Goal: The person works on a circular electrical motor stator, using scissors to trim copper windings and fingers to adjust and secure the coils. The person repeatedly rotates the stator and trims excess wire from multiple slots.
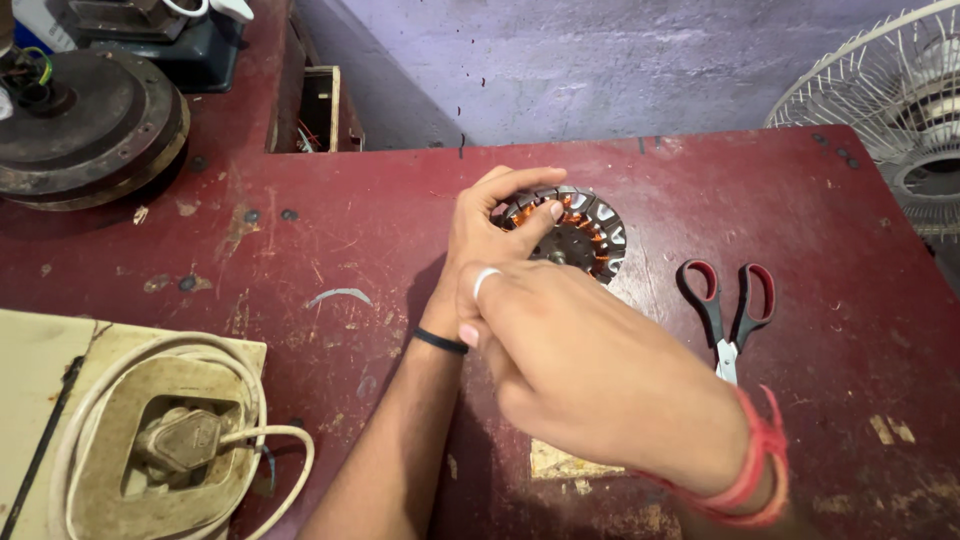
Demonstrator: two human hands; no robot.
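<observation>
The stator point(578, 232), a round steel lamination stack with copper windings in its slots, lies flat on the red workbench point(700, 190), slightly far of centre. We judge it heavy and rigid, with fragile windings; we would take hold at the outer steel rim. Our left hand point(490, 235) curls over its left rim, fingertips touching the windings. Our right hand point(590, 365) hovers nearer; its closure cannot be determined. Scissors point(728, 310) lie just right.

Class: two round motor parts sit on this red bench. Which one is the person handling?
The small stator with copper windings, under the left hand. The big dark disc at the far left corner lies untouched.
</observation>
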